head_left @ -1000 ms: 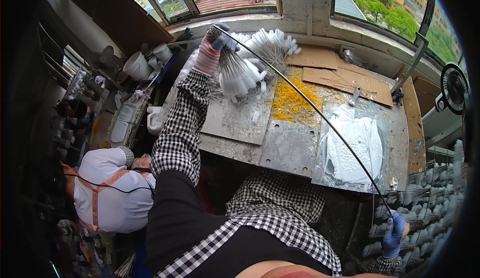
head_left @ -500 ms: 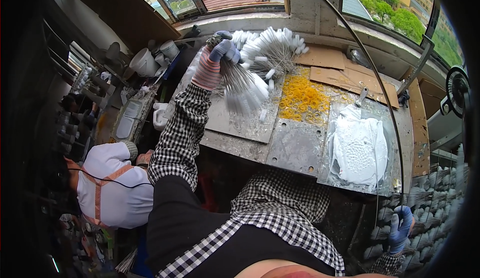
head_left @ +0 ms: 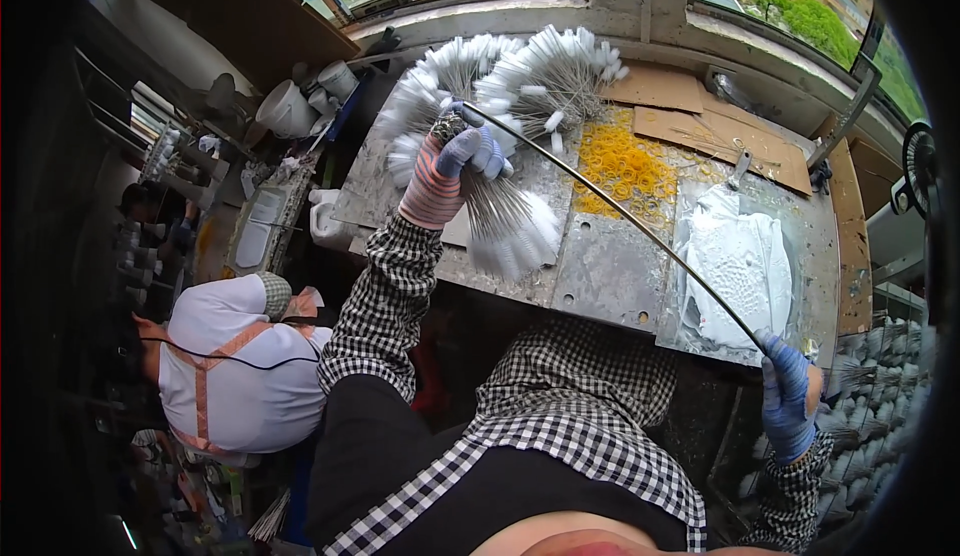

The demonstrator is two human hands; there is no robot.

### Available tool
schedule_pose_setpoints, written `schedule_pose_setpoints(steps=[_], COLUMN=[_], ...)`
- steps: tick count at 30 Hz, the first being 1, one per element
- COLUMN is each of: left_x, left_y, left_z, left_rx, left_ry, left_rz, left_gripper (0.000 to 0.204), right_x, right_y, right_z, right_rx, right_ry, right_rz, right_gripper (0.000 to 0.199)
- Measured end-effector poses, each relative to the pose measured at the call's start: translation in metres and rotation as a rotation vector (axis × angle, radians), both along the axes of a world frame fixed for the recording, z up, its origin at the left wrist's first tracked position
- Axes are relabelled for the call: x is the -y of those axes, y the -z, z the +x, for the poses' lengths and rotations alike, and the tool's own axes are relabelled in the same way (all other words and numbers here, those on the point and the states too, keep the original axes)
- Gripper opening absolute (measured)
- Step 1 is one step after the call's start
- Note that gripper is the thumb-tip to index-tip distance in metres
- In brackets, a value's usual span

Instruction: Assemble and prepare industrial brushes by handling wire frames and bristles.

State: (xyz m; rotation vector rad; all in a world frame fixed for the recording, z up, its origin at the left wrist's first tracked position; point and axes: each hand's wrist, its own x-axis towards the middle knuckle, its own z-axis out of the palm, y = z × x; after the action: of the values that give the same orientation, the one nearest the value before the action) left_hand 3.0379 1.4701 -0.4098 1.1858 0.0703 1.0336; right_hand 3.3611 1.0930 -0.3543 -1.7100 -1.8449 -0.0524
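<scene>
Both my hands wear blue-and-grey gloves, the left with a pink striped cuff. My left hand point(head_left: 465, 156) is closed around the wire stems of a bundle of small brushes point(head_left: 515, 231), whose white bristle ends fan toward the table's near edge. My right hand point(head_left: 790, 396), at the table's near right corner, grips a long thin dark rod point(head_left: 620, 211). The rod slants across the table, its far end touching or just beside the top of my left hand; which of these cannot be told. Beyond my left hand lies a heap of similar white brushes point(head_left: 550, 71).
Yellow rubber rings point(head_left: 625, 171) lie mid-table beside cardboard sheets point(head_left: 720, 136). White paste point(head_left: 735, 266) with a scraper point(head_left: 740, 168) covers a board at right. More brushes point(head_left: 870, 426) fill a rack at lower right. Another person point(head_left: 245, 376) sits at left; a fan point(head_left: 915, 171) stands right.
My right hand has risen toward the table corner, and the rod now slants across to my left hand. My left hand with the brush bundle has come nearer and slightly right.
</scene>
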Motion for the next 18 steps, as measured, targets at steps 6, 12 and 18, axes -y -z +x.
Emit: schedule_pose_setpoints(steps=[6,12,18], left_x=[-0.005,-0.002,-0.006], left_y=[0.008,0.011,0.019], left_z=[-0.009,-0.007,-0.015], left_rx=[0.027,0.027,-0.054], left_ry=[0.032,0.004,-0.21], left_rz=[0.099,0.137,0.21], left_gripper=[0.032,0.029,0.038], right_x=[-0.006,-0.009,-0.001], right_y=[0.013,0.02,0.013], right_z=[-0.006,0.0,0.004], right_rx=[-0.017,-0.005,0.261], right_ry=[-0.004,-0.004,0.007], right_rz=[-0.053,-0.072,-0.012], right_gripper=[0.018,0.018,0.029])
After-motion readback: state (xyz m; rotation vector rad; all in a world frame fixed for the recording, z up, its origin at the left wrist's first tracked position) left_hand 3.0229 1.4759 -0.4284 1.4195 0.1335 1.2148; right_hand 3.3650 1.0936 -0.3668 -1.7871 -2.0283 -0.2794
